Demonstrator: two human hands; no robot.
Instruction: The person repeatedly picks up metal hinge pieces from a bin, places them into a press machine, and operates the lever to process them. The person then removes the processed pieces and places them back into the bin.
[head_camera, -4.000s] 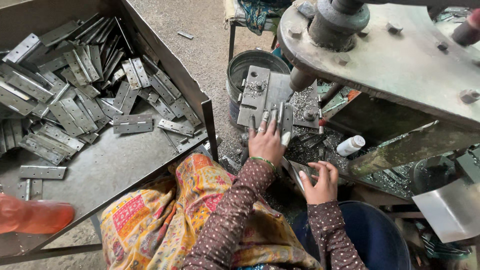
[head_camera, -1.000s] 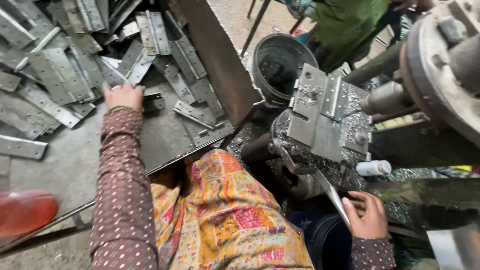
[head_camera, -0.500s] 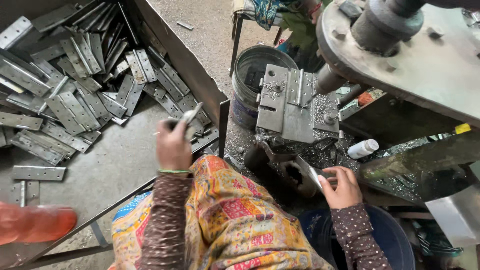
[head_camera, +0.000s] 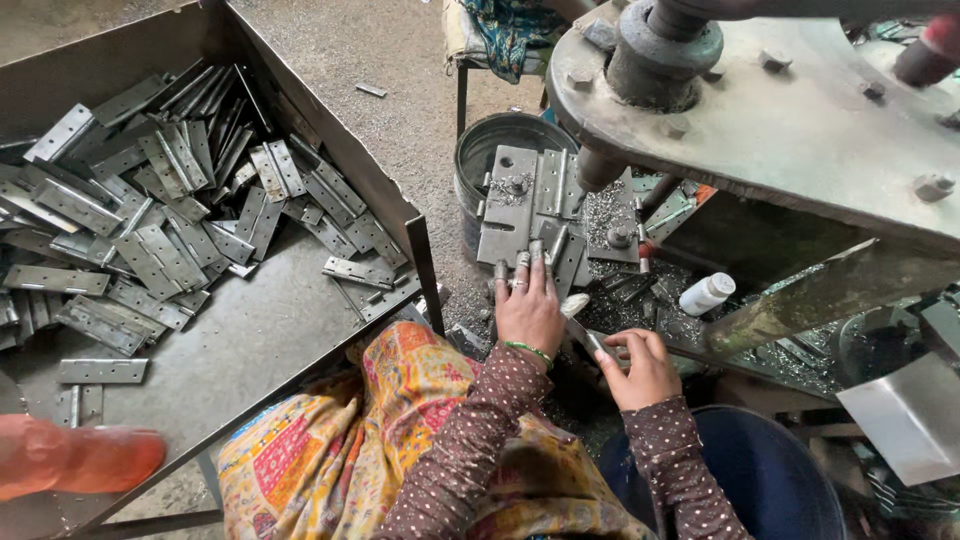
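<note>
— Where is the hinge plate (head_camera: 556, 247)?
— On the steel jig block (head_camera: 528, 205) under the press spindle (head_camera: 600, 168), upright between the block's plates. The left hand (head_camera: 528, 305) lies flat over it, fingers (head_camera: 521, 268) spread and pressed to its near end, so it is held down rather than gripped.
— And the right hand (head_camera: 640, 368)?
— Curled round a thin metal strip (head_camera: 592, 340), pinched between thumb and fingers, near the front edge of the press bed (head_camera: 650, 290).
— What carries all this?
— A grimy bed strewn with metal shavings, a small white bottle (head_camera: 707, 293) at its right side, a round steel bucket (head_camera: 500, 150) behind the jig. The big press plate (head_camera: 800, 120) hangs over it. To the left, a sheet-metal tray (head_camera: 250, 330) holds a heap of hinge leaves (head_camera: 150, 220) towards its far corner. The floor (head_camera: 400, 60) is rough concrete.
— What changed from half a second back?
— Then the left hand was raised over the tray's edge with a hinge in it; now it has come across to the jig. The right hand has stayed put.
</note>
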